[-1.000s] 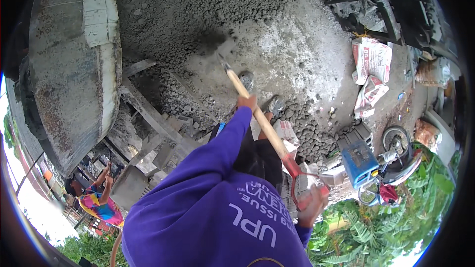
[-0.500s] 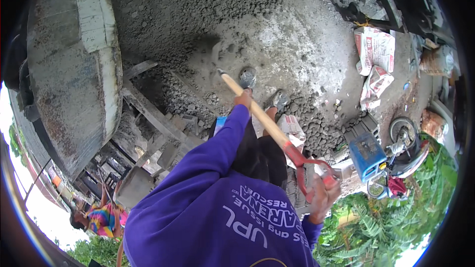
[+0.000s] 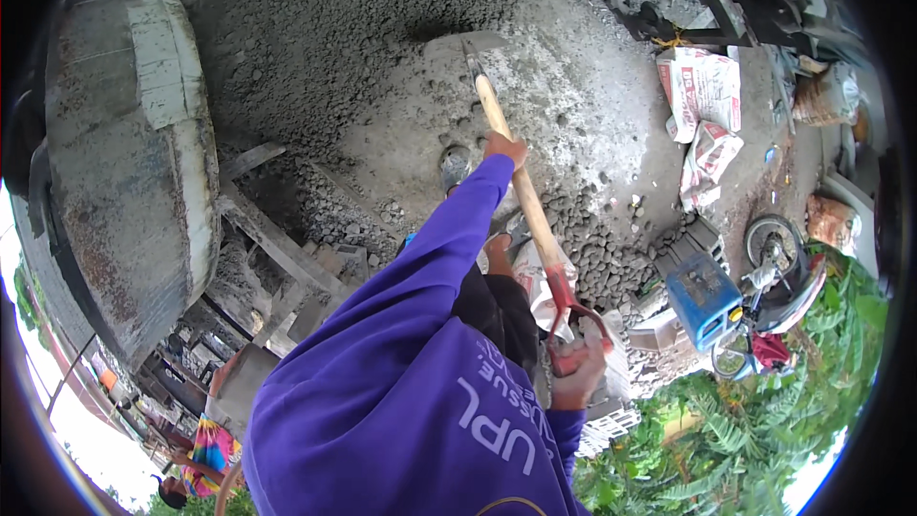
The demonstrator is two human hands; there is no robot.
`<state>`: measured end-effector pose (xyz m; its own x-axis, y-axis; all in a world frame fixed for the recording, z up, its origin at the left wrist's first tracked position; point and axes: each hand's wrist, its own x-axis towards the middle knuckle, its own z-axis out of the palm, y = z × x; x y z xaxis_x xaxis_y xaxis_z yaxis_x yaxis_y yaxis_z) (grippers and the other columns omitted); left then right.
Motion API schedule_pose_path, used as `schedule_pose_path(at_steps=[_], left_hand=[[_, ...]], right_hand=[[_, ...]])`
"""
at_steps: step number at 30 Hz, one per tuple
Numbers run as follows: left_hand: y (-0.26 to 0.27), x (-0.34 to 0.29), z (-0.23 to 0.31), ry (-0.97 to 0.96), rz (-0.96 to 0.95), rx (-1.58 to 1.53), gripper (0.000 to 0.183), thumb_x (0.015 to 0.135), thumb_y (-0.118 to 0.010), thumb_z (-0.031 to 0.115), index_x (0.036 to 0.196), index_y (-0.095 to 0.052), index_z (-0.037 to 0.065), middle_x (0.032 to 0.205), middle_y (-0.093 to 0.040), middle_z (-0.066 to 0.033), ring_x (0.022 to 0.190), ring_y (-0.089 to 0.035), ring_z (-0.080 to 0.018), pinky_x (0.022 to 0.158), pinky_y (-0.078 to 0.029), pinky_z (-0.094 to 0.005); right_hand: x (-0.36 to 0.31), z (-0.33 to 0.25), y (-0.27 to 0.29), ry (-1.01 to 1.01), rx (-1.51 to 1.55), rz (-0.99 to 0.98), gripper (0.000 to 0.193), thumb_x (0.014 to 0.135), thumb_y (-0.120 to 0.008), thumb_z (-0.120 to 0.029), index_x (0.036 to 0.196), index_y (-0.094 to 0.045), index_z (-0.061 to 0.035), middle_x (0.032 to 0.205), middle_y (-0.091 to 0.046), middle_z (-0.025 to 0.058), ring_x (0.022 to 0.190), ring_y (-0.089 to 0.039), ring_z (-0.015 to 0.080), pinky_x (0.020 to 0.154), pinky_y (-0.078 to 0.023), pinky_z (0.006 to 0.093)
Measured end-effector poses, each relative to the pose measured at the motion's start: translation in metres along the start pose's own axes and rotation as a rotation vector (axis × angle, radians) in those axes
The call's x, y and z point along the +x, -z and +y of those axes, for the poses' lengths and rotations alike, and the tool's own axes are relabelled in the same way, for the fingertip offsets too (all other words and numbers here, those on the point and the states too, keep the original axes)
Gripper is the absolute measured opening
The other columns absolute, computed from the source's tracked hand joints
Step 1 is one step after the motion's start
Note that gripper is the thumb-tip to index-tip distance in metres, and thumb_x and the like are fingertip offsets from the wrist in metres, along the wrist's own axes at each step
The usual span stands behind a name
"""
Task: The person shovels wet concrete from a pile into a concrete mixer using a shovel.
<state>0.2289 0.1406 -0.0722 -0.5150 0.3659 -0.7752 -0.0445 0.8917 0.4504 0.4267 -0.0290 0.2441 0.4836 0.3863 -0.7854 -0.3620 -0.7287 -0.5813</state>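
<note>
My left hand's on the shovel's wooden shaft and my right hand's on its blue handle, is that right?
Not quite: the shovel's handle is red, not blue, as the head view shows. The rest stands: your left hand is on the wooden shaft and your right hand is on the handle.

Shovel [image 3: 533, 212] pushed forward, swung rightward; co-worker [image 3: 211, 449] nearer lower rim of view

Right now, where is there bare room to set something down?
Bare concrete lies between the shovel and the red-and-white sacks. It is crowded below that, with gray rubble and a blue jerrycan, and leftward, under the gray mix.
</note>
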Motion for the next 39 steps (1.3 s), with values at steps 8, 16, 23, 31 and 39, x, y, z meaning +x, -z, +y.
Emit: schedule_pose_path(at_steps=[8, 16, 23, 31, 39], left_hand=[[-0.036, -0.102, -0.09, 0.109, -0.095, 0.053, 0.064, 0.073, -0.07, 0.034, 0.115, -0.045, -0.007, 0.107, -0.06, -0.0304, 0.101, -0.06, -0.0422, 0.087, -0.049, -0.0438], [0.024, -0.009, -0.128, -0.074, 0.326, -0.102, 0.05, 0.073, -0.07, 0.028, 0.1, -0.051, -0.01, 0.089, -0.062, -0.0251, 0.081, -0.064, -0.0331, 0.071, -0.05, -0.0423], [0.092, 0.048, -0.105, -0.026, 0.441, -0.197, 0.053, 0.075, -0.066, 0.033, 0.096, -0.055, -0.014, 0.087, -0.063, -0.028, 0.081, -0.065, -0.0363, 0.072, -0.051, -0.0416], [0.057, -0.065, -0.142, 0.11, 0.125, -0.207, 0.048, 0.078, -0.064, 0.028, 0.102, -0.058, -0.013, 0.091, -0.064, -0.0227, 0.08, -0.065, -0.0309, 0.071, -0.05, -0.0409], [0.09, -0.006, -0.084, 0.123, 0.169, -0.345, 0.043, 0.081, -0.062, 0.03, 0.092, -0.059, -0.012, 0.078, -0.062, -0.0233, 0.071, -0.064, -0.029, 0.061, -0.052, -0.0415]], right_hand=[[-0.028, -0.031, 0.094, -0.011, -0.085, 0.115, 0.017, 0.086, -0.051, -0.017, 0.074, -0.047, -0.0054, 0.052, -0.043, 0.0029, 0.044, -0.044, 0.0125, 0.044, -0.039, 0.0271], [0.028, 0.004, 0.067, 0.022, -0.118, -0.213, 0.017, 0.085, -0.051, -0.017, 0.076, -0.047, -0.0035, 0.052, -0.046, 0.0038, 0.045, -0.044, 0.0142, 0.047, -0.041, 0.0301], [0.065, 0.024, -0.006, 0.093, -0.214, -0.312, 0.016, 0.085, -0.054, -0.014, 0.075, -0.054, -0.0027, 0.051, -0.051, 0.0041, 0.042, -0.048, 0.0129, 0.046, -0.039, 0.0261], [-0.01, -0.02, 0.053, 0.437, -0.704, -0.224, 0.027, 0.082, -0.056, -0.014, 0.105, -0.058, 0.0014, 0.061, -0.055, 0.0045, 0.049, -0.051, 0.0128, 0.051, -0.042, 0.025], [0.01, 0.004, -0.015, 0.18, -0.329, -0.182, 0.007, 0.08, -0.058, -0.009, 0.078, -0.057, -0.0026, 0.049, -0.054, 0.0038, 0.042, -0.049, 0.0118, 0.047, -0.04, 0.0249]])
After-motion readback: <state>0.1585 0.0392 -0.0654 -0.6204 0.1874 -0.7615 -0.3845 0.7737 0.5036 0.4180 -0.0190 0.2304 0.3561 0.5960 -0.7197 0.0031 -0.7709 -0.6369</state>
